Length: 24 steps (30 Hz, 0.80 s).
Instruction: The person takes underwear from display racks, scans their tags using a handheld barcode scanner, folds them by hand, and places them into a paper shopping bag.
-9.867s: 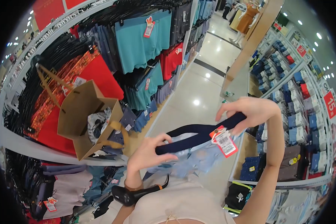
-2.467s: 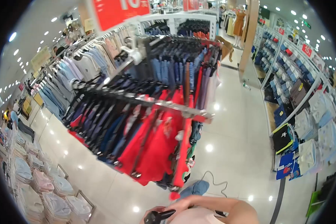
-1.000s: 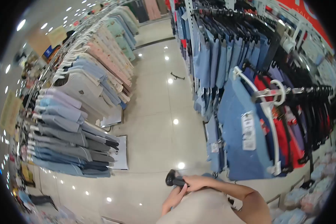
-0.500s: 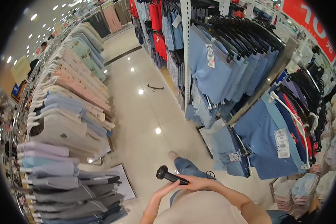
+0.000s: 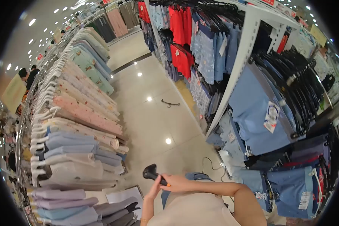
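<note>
In front of my waist I hold a black handheld device (image 5: 150, 172) with a wide head and an orange accent; it looks like a barcode scanner. My right hand (image 5: 177, 183) is closed around its handle. My left hand (image 5: 153, 188) grips it from the other side, its fingers meeting the right hand's. The scanner's head points up and to the left, over the aisle floor. Parts of the handle are hidden by my fingers.
A long rack of pastel shirts (image 5: 86, 116) lines the left side. Denim shorts (image 5: 252, 109) hang on the right behind a white post (image 5: 235, 67). A black hanger (image 5: 170, 103) lies on the tiled floor, and a thin cable (image 5: 211, 165) trails near the right racks.
My view has turned right and moved forward along the aisle. The denim shorts and white post appear larger or shifted. Both hands still hold the scanner, now further left in view.
</note>
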Motion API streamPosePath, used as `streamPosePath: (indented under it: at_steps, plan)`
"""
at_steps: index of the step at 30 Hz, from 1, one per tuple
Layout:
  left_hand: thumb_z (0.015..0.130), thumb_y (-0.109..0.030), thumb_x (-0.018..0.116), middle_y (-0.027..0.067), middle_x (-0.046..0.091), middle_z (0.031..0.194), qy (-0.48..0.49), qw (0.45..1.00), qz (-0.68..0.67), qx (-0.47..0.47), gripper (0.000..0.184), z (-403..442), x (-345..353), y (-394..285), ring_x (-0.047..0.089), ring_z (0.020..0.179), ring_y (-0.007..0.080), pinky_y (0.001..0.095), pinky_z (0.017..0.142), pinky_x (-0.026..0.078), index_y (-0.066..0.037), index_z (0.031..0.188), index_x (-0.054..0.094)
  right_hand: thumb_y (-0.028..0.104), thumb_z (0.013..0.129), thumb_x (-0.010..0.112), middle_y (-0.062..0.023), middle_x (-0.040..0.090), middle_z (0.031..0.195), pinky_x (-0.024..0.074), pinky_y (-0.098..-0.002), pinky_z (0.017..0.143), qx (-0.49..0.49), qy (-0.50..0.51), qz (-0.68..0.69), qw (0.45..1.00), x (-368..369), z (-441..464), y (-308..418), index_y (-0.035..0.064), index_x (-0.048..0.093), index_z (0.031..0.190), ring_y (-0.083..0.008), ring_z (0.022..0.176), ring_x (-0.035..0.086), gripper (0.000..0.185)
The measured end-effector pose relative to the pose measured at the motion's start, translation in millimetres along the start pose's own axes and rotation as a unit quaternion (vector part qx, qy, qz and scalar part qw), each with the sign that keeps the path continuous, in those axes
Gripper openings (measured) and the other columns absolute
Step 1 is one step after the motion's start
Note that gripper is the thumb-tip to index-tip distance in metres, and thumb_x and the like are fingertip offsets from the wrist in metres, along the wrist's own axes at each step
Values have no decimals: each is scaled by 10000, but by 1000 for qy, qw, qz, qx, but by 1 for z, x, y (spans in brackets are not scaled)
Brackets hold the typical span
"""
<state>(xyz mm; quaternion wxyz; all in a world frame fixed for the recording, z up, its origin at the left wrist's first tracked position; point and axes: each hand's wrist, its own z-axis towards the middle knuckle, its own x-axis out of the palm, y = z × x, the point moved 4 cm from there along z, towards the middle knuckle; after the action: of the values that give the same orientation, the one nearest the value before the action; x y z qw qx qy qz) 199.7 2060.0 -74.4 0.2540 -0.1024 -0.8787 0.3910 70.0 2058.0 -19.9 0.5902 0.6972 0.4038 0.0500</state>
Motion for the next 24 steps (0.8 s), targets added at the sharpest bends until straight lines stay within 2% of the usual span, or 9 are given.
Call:
streamPosePath:
  at_steps: [3, 5, 6, 10, 11, 15, 18, 20, 24]
  plan:
    - [870, -509, 358, 149, 449, 1240, 40, 985, -142, 87, 636, 19, -26, -45, 425, 1153, 269, 378, 973, 305, 32, 1198, 419, 272, 805, 515, -200, 574, 828, 439, -429, 651, -80, -14, -13, 997, -23, 49, 6, 78, 295, 1232, -369, 779, 566, 518]
    - [832, -544, 416, 132, 486, 1164, 24, 974, -203, 101, 647, 39, -59, -41, 458, 1101, 251, 371, 939, 339, 6, 1174, 427, 287, 797, 538, -213, 577, 802, 440, -439, 627, -55, 25, 9, 998, -39, 76, 8, 59, 309, 1190, -387, 745, 568, 508]
    - [820, -539, 445, 108, 480, 1155, 65, 968, -209, 123, 624, 50, -73, -43, 464, 1084, 238, 363, 925, 350, -13, 1156, 442, 294, 793, 550, -219, 579, 788, 441, -443, 615, -44, 42, 20, 998, -48, 91, 9, 50, 316, 1169, -396, 728, 569, 505]
    - [801, -387, 552, 80, 490, 1139, 38, 961, -271, 29, 497, 87, -121, -84, 464, 1082, 226, 376, 931, 350, -64, 1163, 449, 307, 782, 567, -232, 580, 854, 443, -444, 668, -25, 37, 60, 997, -52, 167, -13, 47, 332, 1201, -388, 791, 574, 546]
    - [789, -296, 568, 84, 521, 1109, 40, 954, -296, 26, 406, 101, -142, -93, 461, 1094, 224, 380, 937, 353, -74, 1120, 490, 330, 800, 551, -216, 573, 859, 443, -407, 673, -41, -9, 53, 998, -46, 190, -21, 58, 358, 1192, -375, 786, 569, 514]
    - [774, -232, 557, 101, 540, 1093, 13, 974, -222, 52, 269, 137, -196, -195, 461, 1107, 241, 383, 953, 352, -65, 985, 556, 329, 800, 548, -229, 560, 876, 449, -417, 657, -32, -52, 30, 998, -104, 278, 24, -15, 394, 1084, -387, 780, 563, 471]
    - [726, -223, 579, 122, 542, 1023, 67, 966, -202, 144, 303, 179, -232, -276, 494, 1036, 310, 417, 918, 382, -46, 966, 525, 321, 813, 533, -229, 560, 854, 448, -413, 641, -27, -114, 10, 993, -143, 348, 53, -55, 370, 1079, -386, 770, 562, 489]
    - [725, -219, 575, 111, 552, 958, 60, 974, -157, 155, 337, 197, -241, -339, 525, 972, 262, 373, 885, 407, -19, 987, 505, 331, 826, 521, -234, 560, 836, 447, -408, 632, -11, -171, 17, 985, -181, 375, 87, -66, 352, 1087, -384, 761, 562, 504]
    - [808, -271, 552, 63, 541, 830, 46, 951, -268, 146, 342, 241, -258, -404, 527, 778, 188, 292, 745, 442, -16, 1022, 474, 356, 842, 506, -236, 564, 815, 446, -406, 621, -5, -233, 80, 969, -216, 427, 100, -67, 319, 1118, -380, 743, 561, 539]
